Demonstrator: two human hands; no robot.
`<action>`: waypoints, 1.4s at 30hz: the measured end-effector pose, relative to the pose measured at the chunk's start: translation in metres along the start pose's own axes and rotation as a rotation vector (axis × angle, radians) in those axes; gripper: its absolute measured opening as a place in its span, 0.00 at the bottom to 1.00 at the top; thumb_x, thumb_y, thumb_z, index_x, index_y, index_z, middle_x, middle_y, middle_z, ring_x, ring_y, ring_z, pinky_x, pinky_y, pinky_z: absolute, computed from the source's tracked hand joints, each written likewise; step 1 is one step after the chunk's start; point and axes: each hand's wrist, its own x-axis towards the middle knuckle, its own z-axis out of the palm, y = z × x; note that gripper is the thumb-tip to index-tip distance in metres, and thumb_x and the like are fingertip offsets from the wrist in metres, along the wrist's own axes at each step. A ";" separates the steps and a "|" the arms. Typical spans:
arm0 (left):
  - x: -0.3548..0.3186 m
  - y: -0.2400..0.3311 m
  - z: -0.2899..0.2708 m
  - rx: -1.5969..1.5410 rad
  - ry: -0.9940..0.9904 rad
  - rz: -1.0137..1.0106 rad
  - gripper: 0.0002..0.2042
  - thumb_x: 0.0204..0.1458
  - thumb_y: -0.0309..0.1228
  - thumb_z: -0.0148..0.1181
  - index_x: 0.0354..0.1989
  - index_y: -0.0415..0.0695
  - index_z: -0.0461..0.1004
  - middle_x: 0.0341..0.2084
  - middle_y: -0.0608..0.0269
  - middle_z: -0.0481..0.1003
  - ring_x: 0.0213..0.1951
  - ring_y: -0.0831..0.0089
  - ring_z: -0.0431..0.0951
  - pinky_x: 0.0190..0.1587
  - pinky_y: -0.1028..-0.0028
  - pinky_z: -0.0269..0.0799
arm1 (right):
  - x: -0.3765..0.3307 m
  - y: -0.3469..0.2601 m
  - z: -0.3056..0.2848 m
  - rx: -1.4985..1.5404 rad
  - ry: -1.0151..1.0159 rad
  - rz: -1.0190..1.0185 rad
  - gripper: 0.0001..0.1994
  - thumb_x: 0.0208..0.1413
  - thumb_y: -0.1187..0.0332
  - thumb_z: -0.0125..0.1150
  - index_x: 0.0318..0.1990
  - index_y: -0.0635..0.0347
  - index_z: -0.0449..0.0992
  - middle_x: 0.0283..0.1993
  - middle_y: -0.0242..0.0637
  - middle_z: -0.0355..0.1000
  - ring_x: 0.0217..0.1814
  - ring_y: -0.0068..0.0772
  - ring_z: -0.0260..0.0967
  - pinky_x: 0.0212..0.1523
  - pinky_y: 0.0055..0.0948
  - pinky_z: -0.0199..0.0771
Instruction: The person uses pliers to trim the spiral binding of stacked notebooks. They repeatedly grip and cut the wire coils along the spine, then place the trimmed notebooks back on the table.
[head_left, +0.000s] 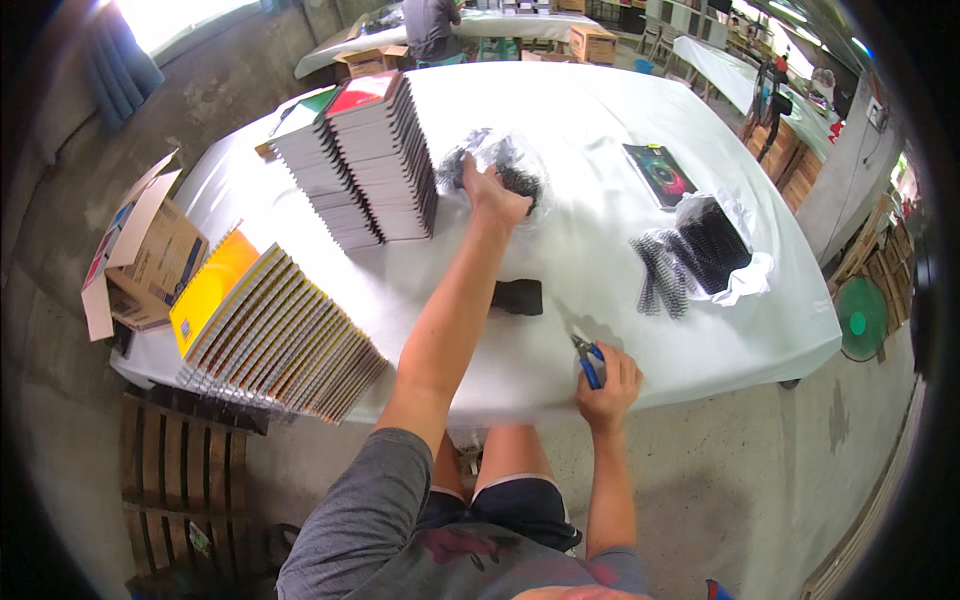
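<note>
My left hand (492, 193) reaches across the white table, its fingers closed among black binding coils (519, 183) in a crumpled clear plastic bag (510, 150). The bag partly hides what the fingertips grip. Close to the front edge, my right hand (608, 392) is closed around blue-handled pliers (588, 362), their jaws pointing away from me. A small black piece (518, 297) lies between my forearms. More black coils (714, 245) rest in white wrapping at the right, with several loose coils (660, 273) beside them. A dark-covered notebook (660, 175) lies flat behind these.
Tall stacks of spiral notebooks (375, 160) with red and green tops stand at the left. Nearer me, a row of yellow-covered spiral notebooks (280, 335) leans over the table edge. An opened cardboard box (155, 255) sits far left. Across the room, a person (432, 30) is at another table.
</note>
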 end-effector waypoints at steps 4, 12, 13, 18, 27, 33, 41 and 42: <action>0.016 0.008 0.012 0.077 -0.036 -0.012 0.51 0.44 0.72 0.32 0.68 0.49 0.23 0.68 0.60 0.21 0.68 0.54 0.21 0.59 0.41 0.09 | 0.004 -0.003 -0.006 0.017 0.005 -0.011 0.22 0.36 0.67 0.61 0.45 0.54 0.74 0.41 0.36 0.70 0.41 0.41 0.66 0.48 0.40 0.60; -0.117 -0.011 -0.012 0.582 -0.301 0.515 0.37 0.55 0.50 0.49 0.68 0.50 0.39 0.68 0.59 0.40 0.67 0.61 0.45 0.63 0.52 0.42 | -0.001 0.000 -0.003 -0.114 -0.118 0.032 0.27 0.35 0.69 0.61 0.51 0.52 0.70 0.49 0.38 0.68 0.53 0.43 0.64 0.55 0.43 0.58; -0.147 -0.013 -0.036 0.757 -0.398 0.596 0.32 0.56 0.42 0.53 0.67 0.48 0.49 0.67 0.59 0.47 0.64 0.63 0.56 0.62 0.60 0.52 | 0.000 -0.001 -0.001 -0.078 -0.115 0.059 0.27 0.36 0.68 0.61 0.51 0.51 0.70 0.49 0.38 0.68 0.53 0.43 0.64 0.54 0.43 0.58; -0.321 0.016 -0.139 1.232 -0.736 0.466 0.10 0.47 0.25 0.61 0.39 0.39 0.77 0.33 0.59 0.78 0.38 0.69 0.77 0.43 0.72 0.69 | 0.004 -0.002 -0.001 0.002 -0.133 0.107 0.25 0.39 0.71 0.59 0.51 0.52 0.71 0.47 0.36 0.70 0.51 0.42 0.66 0.52 0.41 0.61; -0.372 0.110 -0.218 1.092 0.476 0.933 0.22 0.45 0.24 0.65 0.49 0.40 0.66 0.38 0.65 0.67 0.37 0.78 0.68 0.39 0.76 0.69 | 0.004 -0.196 -0.012 0.592 -0.474 -0.202 0.25 0.35 0.76 0.62 0.48 0.55 0.72 0.42 0.39 0.70 0.48 0.42 0.67 0.52 0.39 0.61; -0.339 0.129 -0.214 0.987 0.421 0.977 0.19 0.48 0.26 0.65 0.48 0.39 0.67 0.36 0.67 0.65 0.38 0.80 0.67 0.36 0.80 0.69 | -0.005 -0.258 -0.003 0.516 -0.500 -0.330 0.27 0.34 0.72 0.67 0.49 0.48 0.72 0.44 0.33 0.67 0.49 0.36 0.64 0.56 0.40 0.54; -0.325 0.127 -0.219 0.954 0.383 1.042 0.09 0.58 0.28 0.54 0.42 0.36 0.67 0.32 0.66 0.72 0.33 0.83 0.68 0.36 0.83 0.65 | -0.003 -0.275 0.008 0.440 -0.478 -0.391 0.27 0.34 0.71 0.67 0.48 0.49 0.72 0.42 0.33 0.66 0.50 0.35 0.64 0.56 0.40 0.53; -0.323 0.126 -0.218 0.953 0.384 1.059 0.10 0.58 0.30 0.53 0.43 0.37 0.67 0.32 0.66 0.72 0.33 0.83 0.69 0.36 0.82 0.66 | -0.003 -0.276 0.009 0.439 -0.476 -0.392 0.26 0.34 0.72 0.66 0.48 0.49 0.73 0.43 0.32 0.67 0.49 0.35 0.64 0.55 0.40 0.54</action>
